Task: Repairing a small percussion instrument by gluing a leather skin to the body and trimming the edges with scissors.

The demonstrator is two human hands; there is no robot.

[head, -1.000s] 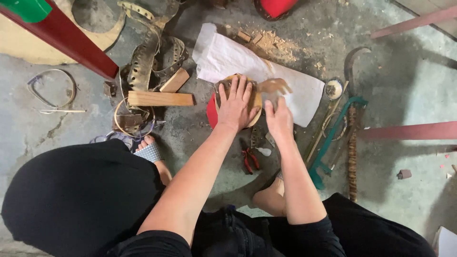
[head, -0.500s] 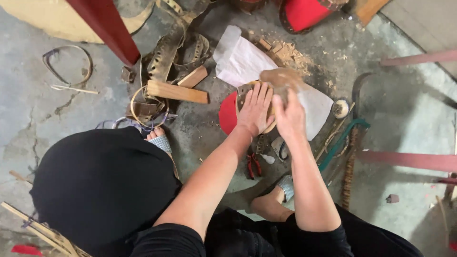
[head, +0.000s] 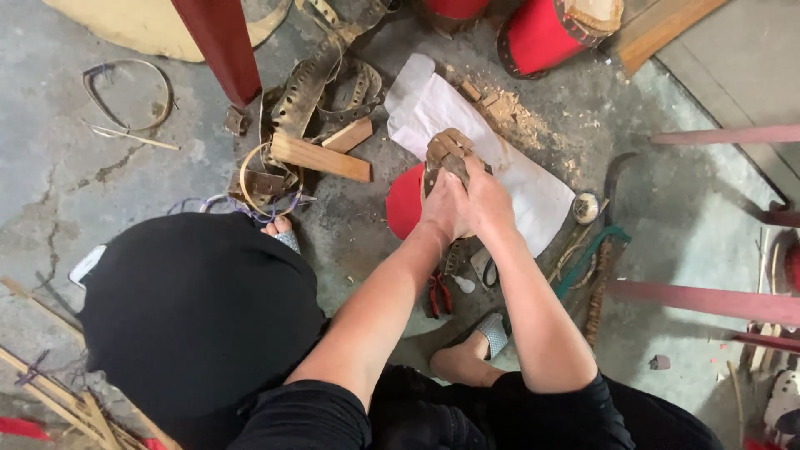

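Note:
My left hand and my right hand are pressed together around a brown, worn leather piece that sticks up tilted above a red round object. Both hands grip the piece's lower part, and their fingers hide much of it. Under and behind it lies a white sheet on the concrete floor. Red-handled pliers lie on the floor just below my left wrist.
Wooden blocks and punched leather straps lie to the left; wood chips at the back. A red drum-like object stands at the top. Red bars cross the right. A saw lies right of my arm. My foot rests below.
The leather piece has been lifted from lying flat on the red object to standing tilted in both hands. The head camera has shifted, so the scene sits lower and further right.

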